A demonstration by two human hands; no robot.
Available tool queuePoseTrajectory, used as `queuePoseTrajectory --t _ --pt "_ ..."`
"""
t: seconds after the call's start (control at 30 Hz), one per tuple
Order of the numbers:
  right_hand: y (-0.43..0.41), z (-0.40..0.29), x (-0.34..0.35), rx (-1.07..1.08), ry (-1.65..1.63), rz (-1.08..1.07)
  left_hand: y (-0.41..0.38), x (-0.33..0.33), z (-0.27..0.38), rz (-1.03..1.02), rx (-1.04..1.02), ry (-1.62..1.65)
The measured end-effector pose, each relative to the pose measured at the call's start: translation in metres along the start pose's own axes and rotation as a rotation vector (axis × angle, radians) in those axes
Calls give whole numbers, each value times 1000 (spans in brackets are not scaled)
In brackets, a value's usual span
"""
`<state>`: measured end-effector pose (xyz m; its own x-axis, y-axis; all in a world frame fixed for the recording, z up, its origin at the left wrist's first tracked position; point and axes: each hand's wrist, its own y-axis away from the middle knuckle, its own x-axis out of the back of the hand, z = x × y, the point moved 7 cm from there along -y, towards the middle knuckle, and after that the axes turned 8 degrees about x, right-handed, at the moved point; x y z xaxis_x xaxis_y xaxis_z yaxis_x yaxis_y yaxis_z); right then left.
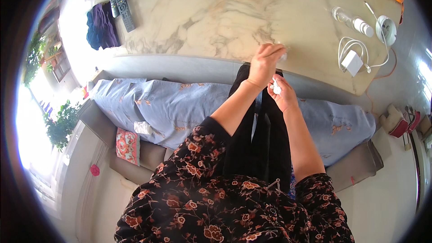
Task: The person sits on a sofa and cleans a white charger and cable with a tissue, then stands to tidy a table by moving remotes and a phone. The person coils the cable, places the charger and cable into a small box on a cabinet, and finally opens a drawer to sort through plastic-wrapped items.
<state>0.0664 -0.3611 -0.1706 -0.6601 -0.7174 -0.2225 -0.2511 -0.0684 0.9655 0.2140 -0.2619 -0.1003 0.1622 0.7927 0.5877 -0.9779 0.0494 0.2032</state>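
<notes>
My left hand (pixel 264 67) reaches over the near edge of a marble-patterned tabletop (pixel 236 17). Its fingers are together, and a small whitish, partly see-through wad (pixel 282 55) shows at the fingertips; what it is made of is unclear. Lower and to the right, off the table's edge and above my lap, my right hand (pixel 285 95) curls around a crumpled white tissue (pixel 276 87). The two hands are close together but apart.
At the right are a clear pump bottle (pixel 351 21), an ashtray (pixel 391 31) and a charger (pixel 352 62) with its coiled cable. Remote controls (pixel 124 10) and a dark cloth (pixel 103 27) lie at the left. Behind, a blue cover (pixel 189 108) spreads over the sofa (pixel 152 172).
</notes>
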Motion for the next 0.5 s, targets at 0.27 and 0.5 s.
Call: queuePoseTrajectory --t 0.27,0.5 --pt "-42 12 -21 -129 -128 -82 63 103 -105 302 488 -127" --pt "-53 5 -27 -41 -209 -280 32 -23 -4 39 182 92"
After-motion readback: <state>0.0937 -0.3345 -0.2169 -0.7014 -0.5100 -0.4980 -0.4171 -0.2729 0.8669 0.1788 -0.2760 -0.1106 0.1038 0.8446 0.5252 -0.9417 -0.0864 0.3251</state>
